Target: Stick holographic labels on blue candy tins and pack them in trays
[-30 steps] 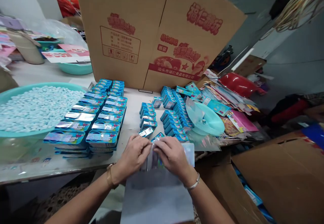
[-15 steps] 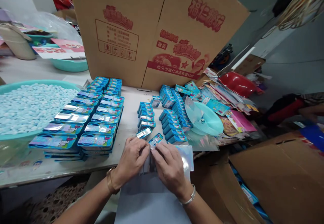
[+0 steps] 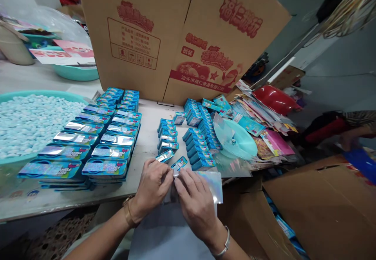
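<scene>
At the table's near edge my left hand [image 3: 152, 187] and my right hand [image 3: 195, 201] meet, fingers curled and pinched on a shiny holographic packet [image 3: 212, 183] that sticks out to the right of my right hand. Just beyond my fingertips lie two small blue boxes [image 3: 179, 162], one with a silvery face. Rows of the same small blue boxes [image 3: 202, 138] stand behind them. Most of the packet is hidden under my hands.
Stacks of larger blue trays with foil tops [image 3: 96, 142] fill the left middle. A teal basin of pale candies [image 3: 32, 120] sits far left. A big printed carton [image 3: 182, 36] stands behind. A teal lid [image 3: 237, 138], printed cards [image 3: 264, 119] and open cartons [image 3: 323, 209] lie right.
My hands have stayed together on the packet and slid a little nearer to me. The view has shifted slightly, moving the table items left and up.
</scene>
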A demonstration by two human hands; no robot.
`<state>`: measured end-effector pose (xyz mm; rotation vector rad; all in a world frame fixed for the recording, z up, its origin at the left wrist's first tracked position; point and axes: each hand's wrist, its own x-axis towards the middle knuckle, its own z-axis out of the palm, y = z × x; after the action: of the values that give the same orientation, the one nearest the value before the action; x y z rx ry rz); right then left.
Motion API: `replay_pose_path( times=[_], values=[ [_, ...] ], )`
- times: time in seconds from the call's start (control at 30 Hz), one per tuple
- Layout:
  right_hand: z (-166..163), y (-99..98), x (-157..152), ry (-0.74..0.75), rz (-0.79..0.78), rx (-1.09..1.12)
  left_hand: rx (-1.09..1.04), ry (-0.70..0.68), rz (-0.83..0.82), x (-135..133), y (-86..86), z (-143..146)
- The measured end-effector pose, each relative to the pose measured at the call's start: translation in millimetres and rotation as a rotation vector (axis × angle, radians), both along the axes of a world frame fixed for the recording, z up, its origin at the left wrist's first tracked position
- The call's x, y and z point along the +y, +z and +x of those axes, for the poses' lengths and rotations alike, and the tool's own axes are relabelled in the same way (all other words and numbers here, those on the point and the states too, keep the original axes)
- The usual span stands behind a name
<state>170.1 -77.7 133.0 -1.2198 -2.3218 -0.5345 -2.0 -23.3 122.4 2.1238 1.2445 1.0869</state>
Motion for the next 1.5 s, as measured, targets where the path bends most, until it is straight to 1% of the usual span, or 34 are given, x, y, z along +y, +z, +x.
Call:
replay_pose_path(
  times=[0.33, 0.47, 0.53, 0.63, 0.73, 0.9, 1.03, 1.13, 1.2, 1.3, 1.4, 1.5],
  values=[
    [0.9, -3.2, -7.3, 0.005, -0.032, -0.011, 0.014, 0.021, 0.008, 2.5, -4.6, 3.5],
    [1.3, 0.2, -5.1, 0.022, -0.092, 0.085, 0.016, 0.004, 0.012, 1.7, -4.3, 2.6],
    [0.4, 4.1, -0.1, -0.007, -0.132, 0.153, 0.013, -0.029, 0.014, 0.0, -2.7, 3.1],
    [-1.8, 8.9, 9.2, -0.076, -0.176, 0.170, 0.007, -0.063, -0.012, -2.8, 0.2, 4.8],
    [-3.1, 10.0, 14.6, -0.082, -0.152, 0.134, -0.027, -0.083, -0.080, -3.4, 1.3, 5.1],
    [-1.5, 8.4, 14.0, 0.013, -0.064, 0.118, -0.105, -0.108, -0.159, -0.8, -0.6, 2.2],
    [0.2, 7.2, 14.8, 0.033, -0.039, 0.141, -0.135, -0.103, -0.172, 0.0, 0.1, 2.6],
    [0.1, 10.4, 15.0, 0.035, -0.059, 0.190, -0.089, -0.069, -0.119, 1.3, 0.2, 4.4],
    [0.3, 18.0, 14.2, 0.029, -0.140, 0.285, -0.023, -0.013, -0.024, 4.1, -3.0, 4.1],
    [4.1, 38.0, 16.7, 0.012, -0.370, 0.508, 0.097, 0.071, 0.113, 9.9, -17.9, -2.8],
    [12.6, 59.4, 31.6, -0.032, -0.625, 0.778, 0.199, 0.096, 0.169, 11.4, -45.4, -19.4],
    [20.5, 69.2, 59.2, -0.062, -0.841, 0.961, 0.198, 0.090, 0.173, 4.7, -71.8, -39.1]
  ],
)
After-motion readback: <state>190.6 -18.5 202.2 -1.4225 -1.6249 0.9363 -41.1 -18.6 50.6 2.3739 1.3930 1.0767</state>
